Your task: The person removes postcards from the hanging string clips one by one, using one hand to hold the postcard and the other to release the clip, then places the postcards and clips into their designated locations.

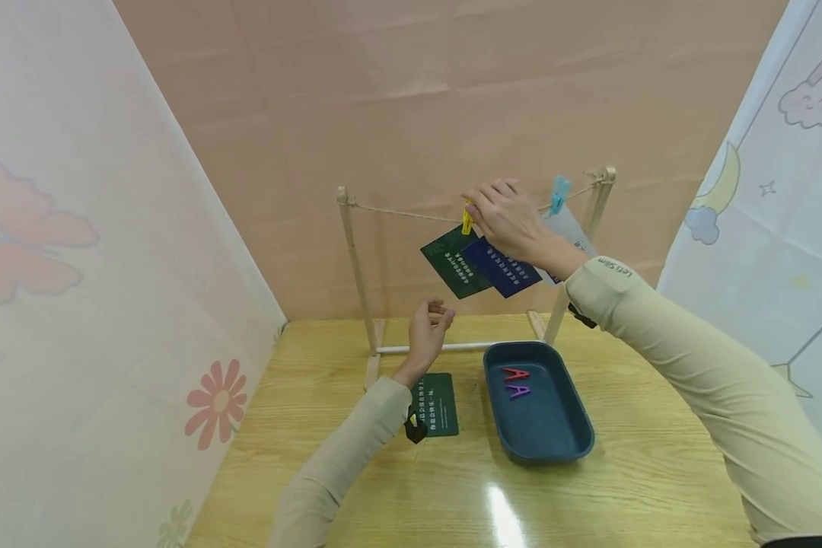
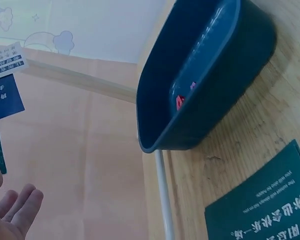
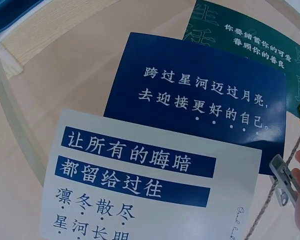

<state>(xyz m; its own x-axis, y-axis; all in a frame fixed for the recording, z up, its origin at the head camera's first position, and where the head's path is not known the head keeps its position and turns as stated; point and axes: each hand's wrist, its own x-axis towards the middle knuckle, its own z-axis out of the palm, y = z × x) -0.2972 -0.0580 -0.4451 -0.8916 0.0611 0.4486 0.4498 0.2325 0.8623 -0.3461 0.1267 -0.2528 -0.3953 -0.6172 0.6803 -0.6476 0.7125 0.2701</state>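
Observation:
My right hand is raised at the string, its thumb and fingertips pinching the yellow clothespin. That clothespin holds a green card. Next to it hangs a dark blue card with a grey clothespin at its corner, close to the right fingers. A white card hangs beside it, under a light blue clothespin. Lower down, my left hand is held in the air below the green card, fingers loosely bent and holding nothing.
The string runs between two posts of a wooden frame. On the table lies another green card, partly behind the left forearm. A dark blue tray contains a red clothespin and a purple clothespin.

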